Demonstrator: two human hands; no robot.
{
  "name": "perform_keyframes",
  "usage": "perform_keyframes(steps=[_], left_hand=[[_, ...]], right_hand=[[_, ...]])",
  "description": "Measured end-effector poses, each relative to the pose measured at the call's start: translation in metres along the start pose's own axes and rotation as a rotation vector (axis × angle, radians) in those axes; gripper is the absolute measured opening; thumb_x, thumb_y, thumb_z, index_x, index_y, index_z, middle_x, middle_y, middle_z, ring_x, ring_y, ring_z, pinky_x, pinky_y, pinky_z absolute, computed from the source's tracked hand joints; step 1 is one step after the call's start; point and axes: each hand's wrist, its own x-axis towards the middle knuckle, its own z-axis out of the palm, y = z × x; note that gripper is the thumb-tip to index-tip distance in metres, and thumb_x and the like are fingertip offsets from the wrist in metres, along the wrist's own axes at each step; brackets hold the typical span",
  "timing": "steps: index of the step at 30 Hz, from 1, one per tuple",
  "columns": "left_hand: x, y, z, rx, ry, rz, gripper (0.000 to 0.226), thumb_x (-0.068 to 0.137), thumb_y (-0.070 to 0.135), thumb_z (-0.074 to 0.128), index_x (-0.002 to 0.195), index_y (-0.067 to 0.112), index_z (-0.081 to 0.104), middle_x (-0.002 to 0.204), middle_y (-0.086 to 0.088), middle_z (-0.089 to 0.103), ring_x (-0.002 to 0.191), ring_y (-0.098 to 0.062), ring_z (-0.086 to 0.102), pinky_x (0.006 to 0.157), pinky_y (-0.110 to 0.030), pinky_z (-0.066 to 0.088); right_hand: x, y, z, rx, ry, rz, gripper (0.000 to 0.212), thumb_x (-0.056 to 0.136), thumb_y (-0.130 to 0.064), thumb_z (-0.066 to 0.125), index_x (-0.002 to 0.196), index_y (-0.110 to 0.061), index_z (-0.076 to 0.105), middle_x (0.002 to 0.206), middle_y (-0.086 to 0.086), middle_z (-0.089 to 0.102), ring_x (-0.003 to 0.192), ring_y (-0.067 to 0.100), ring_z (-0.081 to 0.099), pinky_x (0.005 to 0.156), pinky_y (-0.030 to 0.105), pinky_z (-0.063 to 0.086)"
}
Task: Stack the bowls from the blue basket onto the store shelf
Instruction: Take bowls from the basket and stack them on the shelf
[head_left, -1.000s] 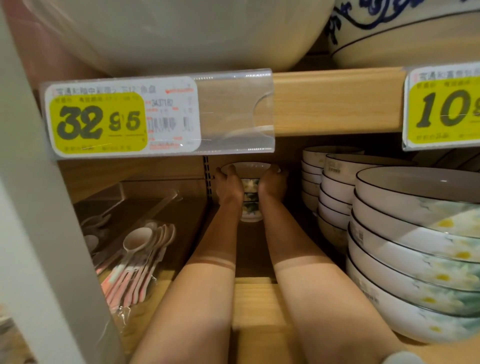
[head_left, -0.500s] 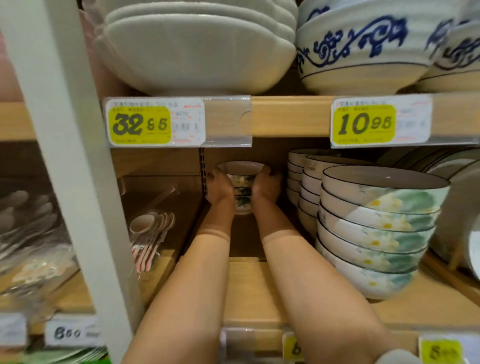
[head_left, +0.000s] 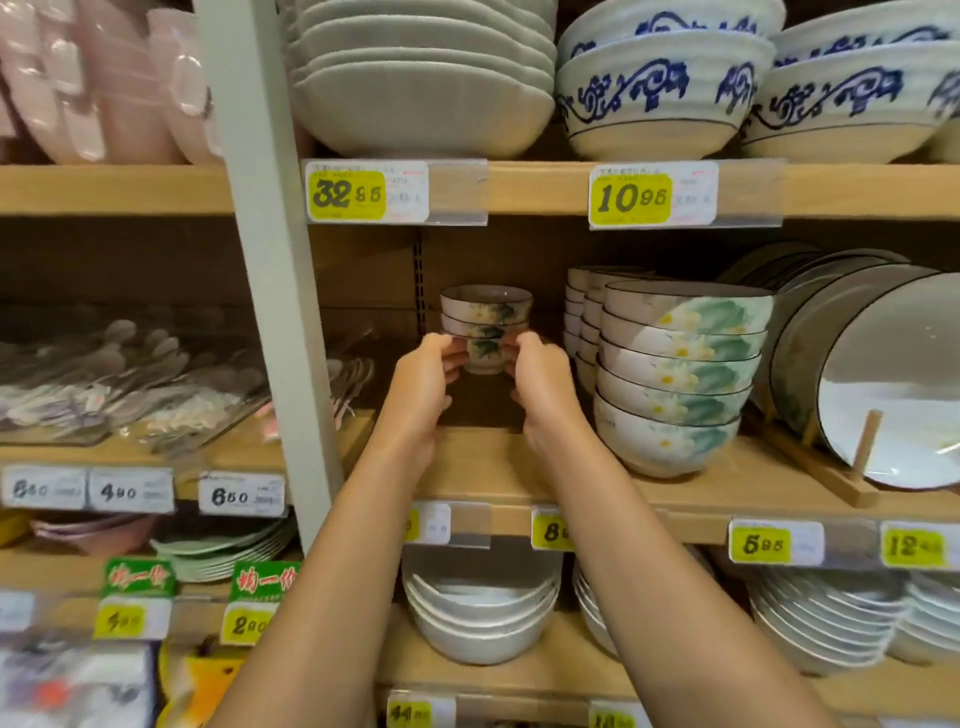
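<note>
A stack of three small bowls with green and yellow flower print stands deep on the middle wooden shelf. Both my arms reach in to it. My left hand has its curled fingertips on the left side of the lowest bowl, and my right hand holds the right side the same way. The two upper bowls show free above my fingers. The blue basket is out of view.
Right of the small stack stands a taller stack of larger flower bowls, with more bowl stacks behind and plates in a wooden rack. A grey upright post and packed spoons lie left. White bowls sit on the shelf overhead.
The camera has pulled back from the shelf, so more shelves show. My hands have slid from around the whole stack down to its lowest bowl.
</note>
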Motion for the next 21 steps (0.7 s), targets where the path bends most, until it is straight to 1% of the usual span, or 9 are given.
perform_keyframes(steps=[2, 4, 6, 8, 10, 14, 16, 18, 21], left_hand=[[-0.039, 0.001, -0.008, 0.007, -0.040, 0.039, 0.036, 0.101, 0.029, 0.033, 0.114, 0.021, 0.065, 0.114, 0.002, 0.070, 0.114, -0.013, 0.058, 0.099, -0.036, 0.042], [-0.073, -0.001, -0.019, 0.002, -0.030, 0.041, 0.037, 0.101, 0.028, 0.033, 0.114, 0.019, 0.066, 0.112, 0.000, 0.072, 0.110, -0.013, 0.063, 0.098, -0.034, 0.045], [-0.106, -0.007, -0.033, -0.021, -0.009, 0.003, 0.037, 0.101, 0.029, 0.032, 0.111, 0.017, 0.066, 0.109, -0.003, 0.074, 0.105, -0.014, 0.067, 0.093, -0.031, 0.048], [-0.139, -0.016, -0.048, -0.019, 0.038, -0.030, 0.037, 0.100, 0.029, 0.032, 0.106, 0.017, 0.067, 0.103, -0.004, 0.076, 0.101, -0.016, 0.069, 0.091, -0.032, 0.048], [-0.171, -0.027, -0.064, -0.006, 0.127, -0.074, 0.035, 0.099, 0.027, 0.033, 0.101, 0.016, 0.066, 0.099, -0.005, 0.076, 0.095, -0.017, 0.070, 0.087, -0.031, 0.049], [-0.226, -0.049, -0.103, 0.036, 0.299, -0.161, 0.033, 0.099, 0.026, 0.033, 0.095, 0.017, 0.065, 0.092, -0.004, 0.075, 0.083, -0.013, 0.069, 0.075, -0.026, 0.048], [-0.251, -0.061, -0.128, 0.070, 0.357, -0.197, 0.033, 0.099, 0.027, 0.034, 0.094, 0.018, 0.065, 0.088, -0.001, 0.076, 0.083, -0.013, 0.069, 0.074, -0.027, 0.047], [-0.276, -0.073, -0.153, 0.086, 0.419, -0.234, 0.032, 0.098, 0.026, 0.034, 0.096, 0.015, 0.064, 0.091, -0.003, 0.075, 0.085, -0.016, 0.069, 0.074, -0.028, 0.046], [-0.301, -0.092, -0.186, 0.120, 0.504, -0.327, 0.032, 0.098, 0.023, 0.035, 0.101, 0.011, 0.064, 0.097, -0.009, 0.073, 0.084, -0.018, 0.067, 0.072, -0.029, 0.044]], right_hand=[[-0.033, 0.005, -0.014, 0.041, -0.064, -0.068, 0.022, 0.094, -0.031, 0.046, 0.103, -0.023, 0.064, 0.107, -0.003, 0.066, 0.102, 0.014, 0.060, 0.086, 0.034, 0.046], [-0.067, 0.010, -0.030, 0.102, -0.147, -0.074, 0.018, 0.093, -0.027, 0.048, 0.094, -0.028, 0.066, 0.103, -0.006, 0.070, 0.100, 0.009, 0.064, 0.088, 0.030, 0.048], [-0.098, 0.022, -0.046, 0.133, -0.205, -0.031, 0.020, 0.093, -0.025, 0.048, 0.093, -0.026, 0.068, 0.099, -0.006, 0.072, 0.096, 0.006, 0.067, 0.082, 0.024, 0.051], [-0.126, 0.039, -0.060, 0.174, -0.265, 0.041, 0.022, 0.094, -0.022, 0.046, 0.089, -0.023, 0.068, 0.096, -0.003, 0.073, 0.095, 0.009, 0.068, 0.078, 0.023, 0.051], [-0.151, 0.060, -0.070, 0.189, -0.297, 0.097, 0.024, 0.095, -0.019, 0.044, 0.087, -0.021, 0.067, 0.092, 0.000, 0.073, 0.093, 0.012, 0.070, 0.081, 0.025, 0.051], [-0.194, 0.101, -0.069, 0.149, -0.385, 0.225, 0.024, 0.095, -0.017, 0.043, 0.092, -0.015, 0.068, 0.096, 0.007, 0.074, 0.090, 0.016, 0.071, 0.081, 0.029, 0.050], [-0.217, 0.124, -0.064, 0.114, -0.446, 0.291, 0.026, 0.096, -0.016, 0.041, 0.097, -0.010, 0.066, 0.096, 0.010, 0.073, 0.081, 0.014, 0.070, 0.072, 0.023, 0.052], [-0.242, 0.145, -0.057, 0.069, -0.528, 0.356, 0.026, 0.099, -0.015, 0.038, 0.101, -0.007, 0.063, 0.098, 0.012, 0.071, 0.078, 0.015, 0.067, 0.067, 0.022, 0.049], [-0.272, 0.172, -0.049, 0.003, -0.581, 0.424, 0.025, 0.098, -0.017, 0.042, 0.091, -0.011, 0.065, 0.094, 0.010, 0.072, 0.077, 0.017, 0.067, 0.063, 0.020, 0.049]])
